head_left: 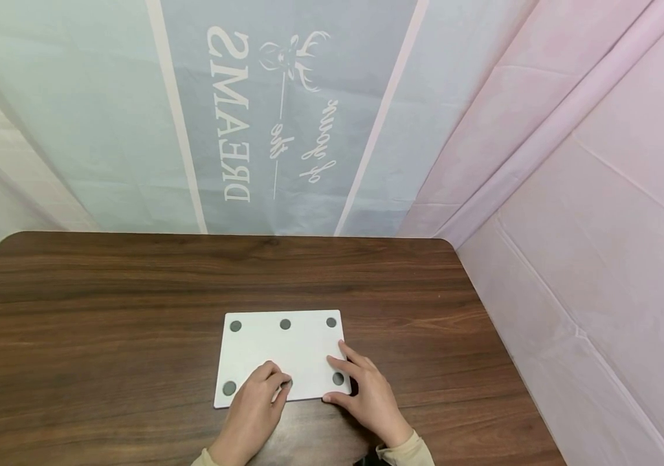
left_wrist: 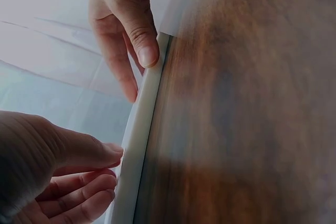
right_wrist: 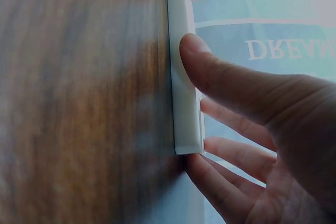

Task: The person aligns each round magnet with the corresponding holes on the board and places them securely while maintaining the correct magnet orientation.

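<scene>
A white rectangular board (head_left: 309, 349) lies flat on the brown table, with several dark grey round discs set along its two long sides. My left hand (head_left: 255, 408) reaches over its near side, thumb and forefinger pinched at the near middle disc (head_left: 290, 383), which they partly hide. At the near right corner, my right hand (head_left: 371, 396) grips the board, thumb against the front edge and fingers on its top and right side. The right wrist view shows that thumb (right_wrist: 197, 48) pressed to the board's thick white edge (right_wrist: 186, 114).
The wood-grain table (head_left: 105, 323) spreads out on both sides of the board and behind it. A pale blue printed cloth (head_left: 285, 129) hangs beyond the far edge, and a pinkish-white cloth (head_left: 611, 259) hangs on the right.
</scene>
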Motion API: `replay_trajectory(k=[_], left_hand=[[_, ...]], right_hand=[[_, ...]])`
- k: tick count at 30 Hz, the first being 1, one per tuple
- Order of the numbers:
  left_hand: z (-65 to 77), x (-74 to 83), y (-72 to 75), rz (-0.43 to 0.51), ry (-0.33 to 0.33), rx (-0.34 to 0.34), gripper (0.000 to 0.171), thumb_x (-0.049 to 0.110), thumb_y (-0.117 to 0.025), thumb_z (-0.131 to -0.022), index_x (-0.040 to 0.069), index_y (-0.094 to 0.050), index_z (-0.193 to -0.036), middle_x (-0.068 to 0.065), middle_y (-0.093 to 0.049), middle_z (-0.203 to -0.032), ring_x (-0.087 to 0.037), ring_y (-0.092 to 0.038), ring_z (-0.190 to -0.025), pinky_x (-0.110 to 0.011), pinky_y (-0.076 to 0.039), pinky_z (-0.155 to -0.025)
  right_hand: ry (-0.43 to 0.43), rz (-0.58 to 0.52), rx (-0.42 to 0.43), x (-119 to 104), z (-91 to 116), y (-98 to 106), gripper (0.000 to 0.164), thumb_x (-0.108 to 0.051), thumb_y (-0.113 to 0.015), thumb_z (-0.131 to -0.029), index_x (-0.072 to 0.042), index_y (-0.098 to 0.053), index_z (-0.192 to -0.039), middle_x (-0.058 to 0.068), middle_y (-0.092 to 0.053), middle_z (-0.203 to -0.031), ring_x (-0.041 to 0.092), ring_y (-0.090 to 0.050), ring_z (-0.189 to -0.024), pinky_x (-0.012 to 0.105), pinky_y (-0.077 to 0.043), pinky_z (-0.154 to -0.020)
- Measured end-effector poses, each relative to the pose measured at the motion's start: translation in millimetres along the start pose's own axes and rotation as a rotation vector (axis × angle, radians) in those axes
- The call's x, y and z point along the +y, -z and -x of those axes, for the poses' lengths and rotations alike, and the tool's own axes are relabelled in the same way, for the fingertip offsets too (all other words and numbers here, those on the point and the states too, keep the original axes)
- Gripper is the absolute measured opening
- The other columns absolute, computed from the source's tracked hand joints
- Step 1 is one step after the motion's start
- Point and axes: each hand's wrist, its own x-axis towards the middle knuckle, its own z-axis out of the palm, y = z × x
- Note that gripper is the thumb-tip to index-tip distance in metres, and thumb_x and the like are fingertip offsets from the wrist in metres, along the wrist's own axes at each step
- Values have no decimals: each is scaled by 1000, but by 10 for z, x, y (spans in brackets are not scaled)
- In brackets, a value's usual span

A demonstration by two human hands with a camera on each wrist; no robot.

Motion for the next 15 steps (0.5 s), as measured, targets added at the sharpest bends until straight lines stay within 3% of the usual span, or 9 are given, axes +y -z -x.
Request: replay_trajectory(k=[15], left_hand=[[48, -58, 14, -16, -29, 60, 11, 7, -81, -72, 13, -73, -78, 9, -57, -78, -1, -50, -68, -16, -43, -54]], right_hand=[[-8, 4, -14, 8, 1, -2, 57, -34, -84, -69, -16, -68, -121, 9, -51, -142, 29, -55, -122, 44, -52, -87]])
